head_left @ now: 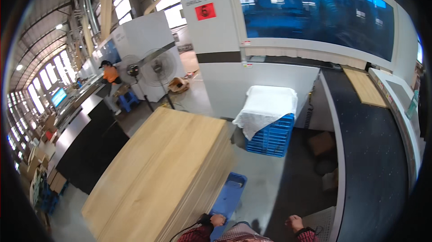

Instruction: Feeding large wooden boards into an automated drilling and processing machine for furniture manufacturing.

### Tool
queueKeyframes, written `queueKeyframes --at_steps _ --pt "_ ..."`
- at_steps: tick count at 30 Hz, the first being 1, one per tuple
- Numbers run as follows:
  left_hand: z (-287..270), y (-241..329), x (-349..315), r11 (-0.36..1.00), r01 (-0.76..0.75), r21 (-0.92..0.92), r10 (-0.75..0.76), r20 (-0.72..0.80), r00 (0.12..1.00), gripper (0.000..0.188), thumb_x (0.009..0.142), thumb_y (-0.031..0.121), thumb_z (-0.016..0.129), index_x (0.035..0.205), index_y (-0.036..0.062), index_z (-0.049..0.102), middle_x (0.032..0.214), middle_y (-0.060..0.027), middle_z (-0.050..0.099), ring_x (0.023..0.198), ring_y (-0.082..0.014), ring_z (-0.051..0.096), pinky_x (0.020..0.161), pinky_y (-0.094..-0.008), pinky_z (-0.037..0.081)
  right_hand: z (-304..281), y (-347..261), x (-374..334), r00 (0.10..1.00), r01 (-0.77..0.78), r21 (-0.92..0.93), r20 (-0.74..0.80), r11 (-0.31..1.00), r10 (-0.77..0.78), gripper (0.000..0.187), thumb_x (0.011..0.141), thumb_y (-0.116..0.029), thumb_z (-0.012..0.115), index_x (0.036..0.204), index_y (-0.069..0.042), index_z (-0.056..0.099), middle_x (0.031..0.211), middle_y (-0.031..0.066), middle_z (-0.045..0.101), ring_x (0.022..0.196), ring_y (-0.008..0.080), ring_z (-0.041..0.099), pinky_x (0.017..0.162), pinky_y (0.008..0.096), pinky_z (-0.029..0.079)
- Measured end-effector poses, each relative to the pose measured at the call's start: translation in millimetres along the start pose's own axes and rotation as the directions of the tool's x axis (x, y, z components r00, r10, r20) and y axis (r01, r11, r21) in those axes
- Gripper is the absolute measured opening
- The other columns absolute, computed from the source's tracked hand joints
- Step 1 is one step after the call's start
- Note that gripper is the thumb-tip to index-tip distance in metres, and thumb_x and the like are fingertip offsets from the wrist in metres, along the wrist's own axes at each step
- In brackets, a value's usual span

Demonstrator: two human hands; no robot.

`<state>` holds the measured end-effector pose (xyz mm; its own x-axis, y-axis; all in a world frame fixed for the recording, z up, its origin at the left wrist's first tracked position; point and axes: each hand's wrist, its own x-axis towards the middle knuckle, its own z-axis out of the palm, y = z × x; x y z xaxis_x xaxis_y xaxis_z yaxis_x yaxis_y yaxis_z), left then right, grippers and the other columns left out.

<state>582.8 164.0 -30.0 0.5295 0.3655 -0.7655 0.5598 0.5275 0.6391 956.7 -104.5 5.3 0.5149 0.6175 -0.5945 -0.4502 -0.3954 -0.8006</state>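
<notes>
My left hand [218, 220] hangs low beside the stack of wood-grain boards [157, 161], over a blue plastic pallet [228, 199] at the stack's foot. Its fingers look curled in and nothing shows in them. A dark band wraps that wrist, and a thin black cord runs from it toward the lower left. To the right, my right hand [294, 223] is held away from everything, fingers loosely folded, with nothing visible inside. Red checked sleeves cover both forearms. A single wood-grain board [365, 86] lies on the black machine table [360, 125] at the right.
Ahead stands a large white machine [216, 26] with a blue-tinted window. Blue stacked crates [270, 138] under a white cloth [270, 104] stand before it. Cartons [321, 144] lie beneath the table. Pedestal fans [157, 65] and a co-worker in orange [110, 74] are farther left.
</notes>
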Motion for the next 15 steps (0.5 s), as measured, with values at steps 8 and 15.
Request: queueKeyframes --at_steps 8,15 --pt "9.9 121.1 115.0 0.939 -0.111 0.326 0.1 0.051 0.994 0.016 0.075 0.015 0.051 0.085 0.0045 0.056 0.07 -0.0099 0.055 0.061 -0.0219 0.054 0.053 -0.033 0.043 54.8 -71.2 99.8 0.995 -0.021 0.091 0.099 0.996 0.012 0.017 0.088 -0.017 0.043 0.092 -0.004 0.054 0.075 0.0066 0.061 0.064 0.0147 0.059 0.056 0.0263 0.047" --pt "-95.9 250.4 295.3 0.118 -0.579 0.807 0.515 0.449 0.73 0.027 0.077 0.023 0.057 0.092 0.0008 0.057 0.069 -0.0053 0.056 0.059 -0.0169 0.052 0.054 -0.0326 0.043 71.4 -154.5 182.4 0.962 0.242 -0.237 0.181 0.941 -0.202 0.02 0.087 -0.02 0.047 0.089 -0.002 0.056 0.072 0.0036 0.06 0.062 0.0085 0.055 0.056 0.0229 0.045"
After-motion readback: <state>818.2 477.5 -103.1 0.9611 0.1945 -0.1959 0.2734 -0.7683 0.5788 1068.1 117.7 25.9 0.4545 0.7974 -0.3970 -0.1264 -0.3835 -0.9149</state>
